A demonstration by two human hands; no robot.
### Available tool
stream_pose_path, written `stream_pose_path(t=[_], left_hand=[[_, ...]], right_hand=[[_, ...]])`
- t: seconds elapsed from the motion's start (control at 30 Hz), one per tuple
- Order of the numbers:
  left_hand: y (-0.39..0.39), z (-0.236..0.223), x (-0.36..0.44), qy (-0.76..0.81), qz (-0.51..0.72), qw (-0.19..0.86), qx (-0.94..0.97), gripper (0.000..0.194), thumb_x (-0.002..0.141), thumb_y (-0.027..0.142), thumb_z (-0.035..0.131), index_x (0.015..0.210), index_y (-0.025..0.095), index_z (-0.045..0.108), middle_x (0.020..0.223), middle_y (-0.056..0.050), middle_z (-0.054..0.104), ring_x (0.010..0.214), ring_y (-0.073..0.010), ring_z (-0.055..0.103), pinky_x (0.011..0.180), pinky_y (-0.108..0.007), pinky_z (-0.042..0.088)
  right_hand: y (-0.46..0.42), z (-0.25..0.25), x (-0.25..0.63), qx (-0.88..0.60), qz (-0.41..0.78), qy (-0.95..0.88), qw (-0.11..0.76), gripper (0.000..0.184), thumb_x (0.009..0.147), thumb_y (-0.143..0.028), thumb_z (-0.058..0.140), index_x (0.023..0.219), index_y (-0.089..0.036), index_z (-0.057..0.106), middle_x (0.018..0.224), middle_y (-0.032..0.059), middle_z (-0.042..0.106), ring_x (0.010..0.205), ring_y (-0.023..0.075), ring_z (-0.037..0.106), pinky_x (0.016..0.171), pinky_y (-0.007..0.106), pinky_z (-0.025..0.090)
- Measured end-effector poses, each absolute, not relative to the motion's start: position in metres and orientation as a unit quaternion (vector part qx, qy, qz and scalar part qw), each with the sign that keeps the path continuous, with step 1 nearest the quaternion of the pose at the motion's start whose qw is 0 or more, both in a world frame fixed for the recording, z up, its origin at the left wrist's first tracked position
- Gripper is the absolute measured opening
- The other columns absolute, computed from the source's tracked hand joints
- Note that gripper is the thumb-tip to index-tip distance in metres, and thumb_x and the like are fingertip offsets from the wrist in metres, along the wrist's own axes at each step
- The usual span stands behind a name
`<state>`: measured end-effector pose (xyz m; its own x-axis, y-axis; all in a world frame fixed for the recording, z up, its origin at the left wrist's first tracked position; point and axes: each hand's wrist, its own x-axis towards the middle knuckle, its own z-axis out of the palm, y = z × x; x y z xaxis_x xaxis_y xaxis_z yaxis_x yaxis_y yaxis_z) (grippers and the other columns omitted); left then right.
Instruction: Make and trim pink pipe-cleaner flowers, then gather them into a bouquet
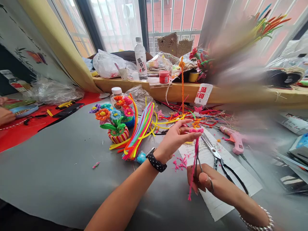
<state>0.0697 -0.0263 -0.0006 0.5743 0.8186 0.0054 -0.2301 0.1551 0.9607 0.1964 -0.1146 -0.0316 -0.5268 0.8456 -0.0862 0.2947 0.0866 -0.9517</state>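
Observation:
My left hand (171,141) pinches a pink pipe cleaner (192,181) between thumb and fingers. Its top is bent at my fingertips and its long end hangs down. Below, my right hand (203,178) has fingers and thumb in the handles of small scissors (197,157), whose blades point up beside the hanging strand. Whether the blades touch it, I cannot tell. Pink fuzz clippings (181,163) lie on the table between my hands. Large black-handled scissors (215,153) rest on a white paper sheet (211,205) behind my right hand.
Left of my hands stand a pot of pipe-cleaner flowers (119,136) and a bundle of colourful pipe cleaners (141,131). A pink glue gun (232,138) lies at right. A water bottle (141,59) is on the sill. Another person's hand (6,115) shows far left. The upper right is blurred.

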Motion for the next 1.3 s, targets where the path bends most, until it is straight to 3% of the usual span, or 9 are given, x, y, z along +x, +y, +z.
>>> stream_pose_path(t=[0.5, 0.63, 0.77, 0.9, 1.3], left_hand=[[-0.026, 0.003, 0.068, 0.279, 0.398, 0.699, 0.525, 0.052, 0.063, 0.027, 0.067, 0.109, 0.017, 0.046, 0.087, -0.004, 0.056, 0.080, -0.0113, 0.053, 0.075, -0.028, 0.040], [-0.024, 0.004, 0.066, 0.284, 0.402, 0.700, 0.518, 0.051, 0.062, 0.028, 0.068, 0.108, 0.017, 0.046, 0.085, -0.003, 0.057, 0.078, -0.0106, 0.054, 0.074, -0.027, 0.039], [-0.023, 0.007, 0.063, 0.291, 0.410, 0.698, 0.511, 0.051, 0.061, 0.028, 0.068, 0.106, 0.017, 0.047, 0.086, -0.003, 0.056, 0.080, -0.0105, 0.054, 0.076, -0.026, 0.038], [-0.023, 0.010, 0.062, 0.298, 0.392, 0.692, 0.528, 0.049, 0.061, 0.029, 0.069, 0.104, 0.016, 0.048, 0.084, -0.003, 0.057, 0.080, -0.0114, 0.055, 0.077, -0.027, 0.038], [-0.031, 0.006, 0.069, 0.303, 0.329, 0.682, 0.578, 0.049, 0.059, 0.031, 0.069, 0.101, 0.016, 0.049, 0.083, -0.004, 0.056, 0.079, -0.0130, 0.052, 0.076, -0.030, 0.038]], right_hand=[[-0.111, -0.043, 0.194, -0.427, 0.545, -0.670, 0.268, 0.068, 0.071, -0.073, 0.027, 0.035, -0.016, 0.038, 0.034, -0.0040, 0.026, 0.035, 0.0056, 0.027, 0.040, 0.023, 0.020], [-0.111, -0.048, 0.195, -0.454, 0.546, -0.660, 0.244, 0.069, 0.073, -0.071, 0.026, 0.031, -0.017, 0.037, 0.030, -0.0025, 0.028, 0.033, 0.0059, 0.028, 0.040, 0.023, 0.023], [-0.112, -0.043, 0.197, -0.437, 0.535, -0.678, 0.252, 0.070, 0.072, -0.073, 0.022, 0.038, -0.015, 0.043, 0.036, -0.0016, 0.035, 0.039, 0.0075, 0.034, 0.043, 0.022, 0.026], [-0.114, -0.034, 0.198, -0.416, 0.526, -0.698, 0.251, 0.069, 0.067, -0.076, 0.023, 0.058, -0.014, 0.051, 0.057, 0.0015, 0.049, 0.055, 0.0116, 0.043, 0.050, 0.022, 0.030], [-0.114, -0.033, 0.197, -0.432, 0.527, -0.684, 0.262, 0.070, 0.066, -0.077, 0.020, 0.059, -0.014, 0.048, 0.054, -0.0010, 0.041, 0.050, 0.0092, 0.034, 0.048, 0.022, 0.028]])
